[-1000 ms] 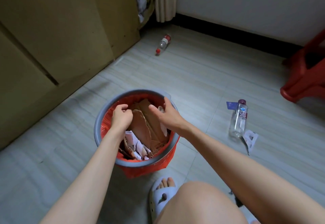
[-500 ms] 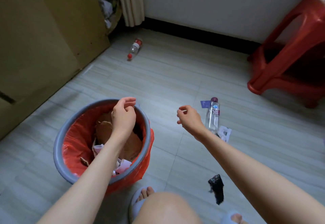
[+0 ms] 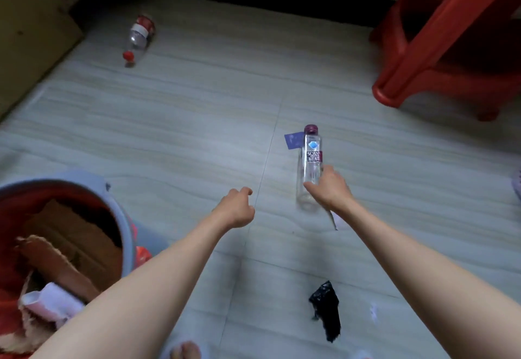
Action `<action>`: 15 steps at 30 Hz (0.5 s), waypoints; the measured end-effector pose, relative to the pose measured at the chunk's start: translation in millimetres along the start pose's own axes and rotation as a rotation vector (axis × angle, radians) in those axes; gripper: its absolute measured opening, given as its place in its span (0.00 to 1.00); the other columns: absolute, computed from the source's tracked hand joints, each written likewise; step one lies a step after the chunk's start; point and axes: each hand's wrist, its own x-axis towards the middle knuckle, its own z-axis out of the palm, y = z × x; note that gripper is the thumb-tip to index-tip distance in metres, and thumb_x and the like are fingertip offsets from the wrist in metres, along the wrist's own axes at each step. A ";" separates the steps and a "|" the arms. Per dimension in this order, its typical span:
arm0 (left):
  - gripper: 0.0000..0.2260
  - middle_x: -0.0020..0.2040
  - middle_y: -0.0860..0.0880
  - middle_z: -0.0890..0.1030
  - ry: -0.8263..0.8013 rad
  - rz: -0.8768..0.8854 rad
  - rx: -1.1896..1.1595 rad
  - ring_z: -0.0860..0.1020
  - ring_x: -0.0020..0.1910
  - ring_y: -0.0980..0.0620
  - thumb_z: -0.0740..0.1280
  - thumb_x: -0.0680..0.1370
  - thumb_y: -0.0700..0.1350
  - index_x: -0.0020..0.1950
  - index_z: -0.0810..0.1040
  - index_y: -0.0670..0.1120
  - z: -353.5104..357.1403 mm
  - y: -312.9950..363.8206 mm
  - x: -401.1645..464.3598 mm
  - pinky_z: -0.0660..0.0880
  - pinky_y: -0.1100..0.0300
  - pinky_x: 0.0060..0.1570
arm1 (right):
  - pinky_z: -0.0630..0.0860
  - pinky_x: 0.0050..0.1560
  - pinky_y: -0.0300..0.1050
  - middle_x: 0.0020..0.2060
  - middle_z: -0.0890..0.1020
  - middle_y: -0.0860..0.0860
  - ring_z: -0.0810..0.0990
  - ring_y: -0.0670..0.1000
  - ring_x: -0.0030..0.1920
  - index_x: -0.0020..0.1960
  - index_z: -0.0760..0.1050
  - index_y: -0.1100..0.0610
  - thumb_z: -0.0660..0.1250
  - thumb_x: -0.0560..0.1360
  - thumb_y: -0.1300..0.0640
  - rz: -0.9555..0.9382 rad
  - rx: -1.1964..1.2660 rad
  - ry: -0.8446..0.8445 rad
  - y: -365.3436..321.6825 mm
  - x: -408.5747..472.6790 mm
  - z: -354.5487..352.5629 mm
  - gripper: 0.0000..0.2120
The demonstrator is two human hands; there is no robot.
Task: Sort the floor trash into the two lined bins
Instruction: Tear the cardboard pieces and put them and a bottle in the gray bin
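Note:
A clear soda bottle (image 3: 311, 155) with a dark red cap lies on the tiled floor, right of centre. My right hand (image 3: 328, 189) is on its lower half, thumb on one side and fingers on the other, gripping it. My left hand (image 3: 236, 209) hovers over the floor with loosely curled fingers and holds nothing. At the lower left stands a grey bin with a red liner (image 3: 84, 186), holding torn cardboard and paper. A second bottle with a red cap (image 3: 138, 37) lies far off near the cabinet.
A blue card (image 3: 293, 140) lies beside the soda bottle's neck, and a white paper scrap (image 3: 338, 222) shows under my right wrist. A black wrapper (image 3: 325, 310) lies near my feet. A red plastic stool (image 3: 439, 37) stands at the upper right. A wooden cabinet (image 3: 25, 34) runs along the left.
Both hands left the bin. My right hand reached forward to the soda bottle and closed on it. The view swung right, so the bin now sits at the lower left.

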 end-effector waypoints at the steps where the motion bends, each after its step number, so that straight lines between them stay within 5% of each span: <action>1: 0.24 0.72 0.39 0.62 -0.037 0.000 0.042 0.65 0.70 0.41 0.57 0.77 0.41 0.74 0.60 0.45 8.9 -1.5 14.9 0.63 0.52 0.69 | 0.68 0.59 0.49 0.65 0.69 0.60 0.69 0.61 0.65 0.69 0.62 0.62 0.63 0.75 0.54 0.019 0.044 0.028 4.3 13.4 4.6 0.26; 4: 0.27 0.76 0.40 0.52 -0.119 -0.009 0.177 0.53 0.75 0.41 0.59 0.78 0.46 0.75 0.55 0.50 39.1 -8.0 60.5 0.57 0.46 0.72 | 0.65 0.63 0.51 0.67 0.64 0.60 0.65 0.62 0.67 0.72 0.56 0.62 0.66 0.74 0.52 0.082 0.104 0.075 12.7 59.3 23.8 0.32; 9: 0.34 0.75 0.47 0.31 -0.176 -0.053 0.353 0.34 0.74 0.42 0.60 0.78 0.52 0.75 0.40 0.57 69.4 -25.4 79.5 0.49 0.31 0.67 | 0.66 0.61 0.56 0.68 0.63 0.59 0.64 0.61 0.67 0.75 0.49 0.62 0.67 0.74 0.47 0.011 -0.132 0.131 20.4 100.4 57.1 0.40; 15: 0.34 0.74 0.49 0.29 -0.269 -0.045 0.310 0.32 0.74 0.43 0.60 0.78 0.49 0.75 0.40 0.59 84.3 -28.0 88.3 0.49 0.31 0.67 | 0.66 0.62 0.57 0.69 0.58 0.61 0.64 0.64 0.67 0.76 0.38 0.61 0.66 0.74 0.56 0.141 -0.079 0.066 37.8 112.9 79.0 0.44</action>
